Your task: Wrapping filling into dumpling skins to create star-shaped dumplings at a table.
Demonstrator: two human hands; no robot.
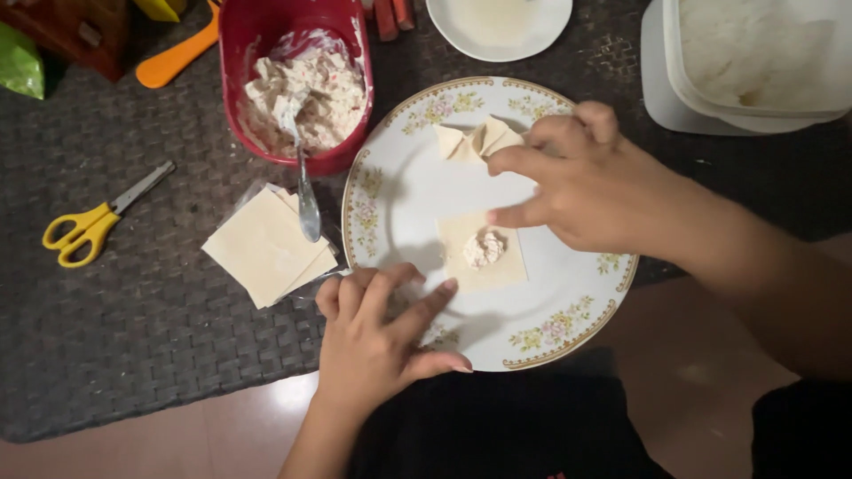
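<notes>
On the white, floral-rimmed china plate (581,306), near its middle, I see a square, pale dough wrapper (461,257) lying flat with a small lump of creamy filling (484,249) on its centre. It is roughly square, so it has no real long axis; its edges run a little askew to the plate's near rim. My left hand (377,341) sits at the near-left side of the plate, index finger stretched out so its tip touches the wrapper's near-left corner, the other fingers loosely curled and holding nothing. My right hand (590,182) comes in from the plate's right, fingers narrow and extended, fingertips (497,215) touching the wrapper's far-right edge; it grips nothing that I can see. Both hands are equally close, one at each opposite corner. Toward the plate's far rim, just beyond the right fingers, lies a folded dumpling (470,140). Left of the plate sits a stack of spare square wrappers (262,248), a metal spoon (306,191) resting in a red plastic bowl (240,40) of filling, and, farther left, yellow-handled scissors (84,231).
</notes>
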